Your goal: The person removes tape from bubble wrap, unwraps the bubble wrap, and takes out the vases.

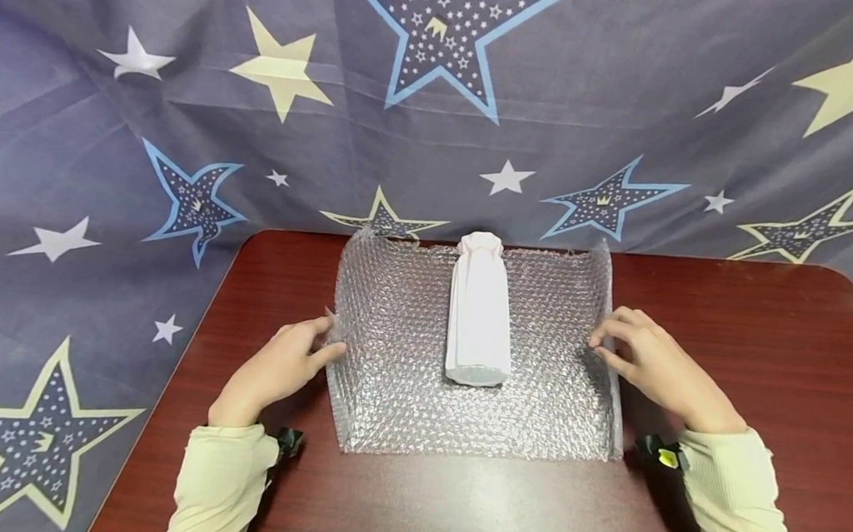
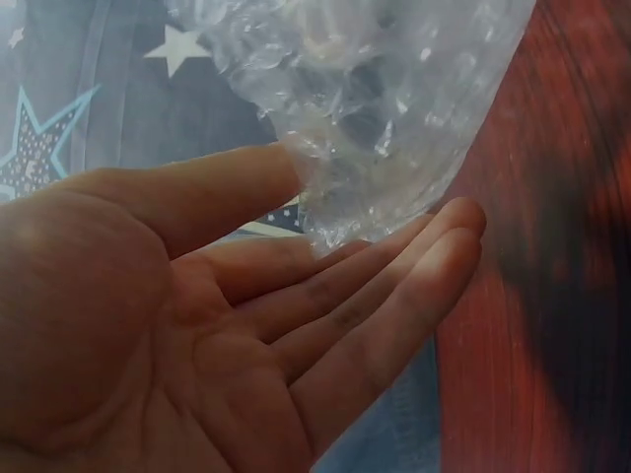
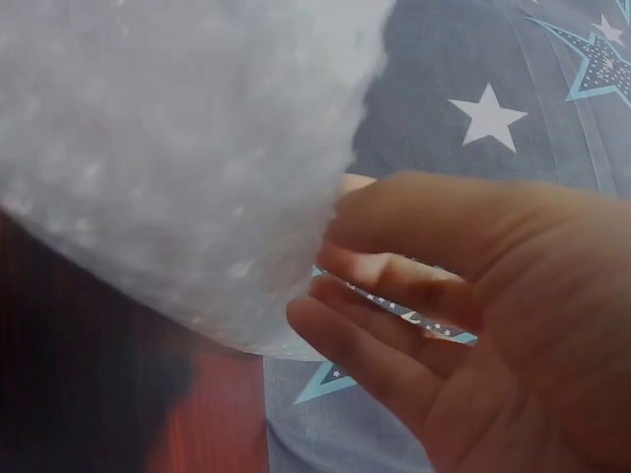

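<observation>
A sheet of clear bubble wrap (image 1: pixel 394 397) lies on the table with its two side edges curling up. On its middle lies a bottle-shaped thing in a white covering (image 1: pixel 480 304), its gathered neck toward the back and a clear, glassy-looking base facing the front. My left hand (image 1: pixel 279 371) holds the wrap's left edge between thumb and fingers; in the left wrist view the wrap's corner (image 2: pixel 385 128) sits between them. At the right edge, my right hand (image 1: pixel 652 363) pinches the wrap (image 3: pixel 177 177), its thumb tip partly hidden at the edge.
The reddish-brown table (image 1: pixel 766 343) has rounded back corners. A grey cloth with stars (image 1: pixel 435 158) hangs directly behind its back edge and along the left side. Dark straps (image 1: pixel 666 453) sit at the sleeve cuffs.
</observation>
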`<action>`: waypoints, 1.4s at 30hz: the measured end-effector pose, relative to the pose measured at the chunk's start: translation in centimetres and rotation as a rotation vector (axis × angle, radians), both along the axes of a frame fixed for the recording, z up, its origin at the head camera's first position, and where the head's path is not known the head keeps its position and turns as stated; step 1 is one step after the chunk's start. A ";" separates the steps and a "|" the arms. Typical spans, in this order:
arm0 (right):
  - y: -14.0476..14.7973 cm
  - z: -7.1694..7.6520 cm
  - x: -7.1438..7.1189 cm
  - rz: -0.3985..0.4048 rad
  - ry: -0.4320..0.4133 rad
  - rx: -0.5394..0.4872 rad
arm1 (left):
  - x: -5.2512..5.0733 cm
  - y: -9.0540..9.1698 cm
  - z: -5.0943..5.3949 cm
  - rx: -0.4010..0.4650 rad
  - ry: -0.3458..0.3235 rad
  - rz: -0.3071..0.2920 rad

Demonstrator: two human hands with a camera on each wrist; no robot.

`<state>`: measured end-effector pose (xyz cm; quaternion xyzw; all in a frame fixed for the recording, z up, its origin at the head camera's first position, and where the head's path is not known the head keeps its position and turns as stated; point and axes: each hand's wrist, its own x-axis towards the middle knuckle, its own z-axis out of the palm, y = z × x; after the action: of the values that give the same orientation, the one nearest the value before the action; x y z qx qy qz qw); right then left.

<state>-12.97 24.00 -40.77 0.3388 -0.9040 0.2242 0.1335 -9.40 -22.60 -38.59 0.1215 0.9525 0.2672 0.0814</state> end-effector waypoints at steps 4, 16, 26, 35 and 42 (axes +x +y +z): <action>0.2 -0.1 0.0 -0.003 -0.004 0.007 | 0.1 -0.3 -0.1 0.010 0.005 -0.004; 0.9 0.1 0.2 -0.036 -0.053 0.045 | 0.3 -1.3 0.4 -0.015 -0.062 0.010; 2.0 0.0 0.3 -0.019 0.002 0.021 | 0.5 -1.5 0.7 -0.028 -0.097 0.008; 2.7 0.5 0.2 -0.046 -0.004 0.041 | 0.9 -2.0 1.5 -0.042 -0.111 0.009; 2.9 1.2 0.7 -0.085 -0.033 0.055 | 1.5 -2.4 2.4 -0.034 -0.080 0.035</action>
<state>-12.24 26.88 -39.61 0.2999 -0.9254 0.1991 0.1185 -7.90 -25.01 -36.18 0.0924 0.9548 0.2572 0.1169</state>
